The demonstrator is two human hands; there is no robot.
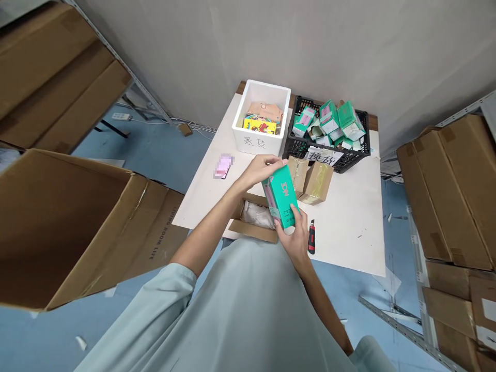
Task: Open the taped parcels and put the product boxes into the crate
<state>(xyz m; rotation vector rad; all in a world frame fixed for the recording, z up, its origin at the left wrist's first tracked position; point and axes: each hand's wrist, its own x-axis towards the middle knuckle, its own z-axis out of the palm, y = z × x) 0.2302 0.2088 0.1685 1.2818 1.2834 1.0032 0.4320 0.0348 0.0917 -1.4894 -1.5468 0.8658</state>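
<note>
Both my hands hold a green box (285,194) with pink lettering, tilted above the table (351,217). My left hand (263,169) has its fingers over the far top end. My right hand (295,235) grips the near lower end, thumb on one side and fingers on the other. Just below and to the left, an open cardboard box (253,232) contains white wrapping (258,214). A red and black utility knife (312,237) lies right of my right hand. Two taped brown boxes (316,183) stand behind the green one, partly hidden by it.
At the back are a white foam bin (258,144) holding flat packages and a black crate (349,163) full of green boxes. A phone-like pink item (223,166) lies at left. A big open carton (127,227) stands left of the table; stacked cartons (445,191) flank the right.
</note>
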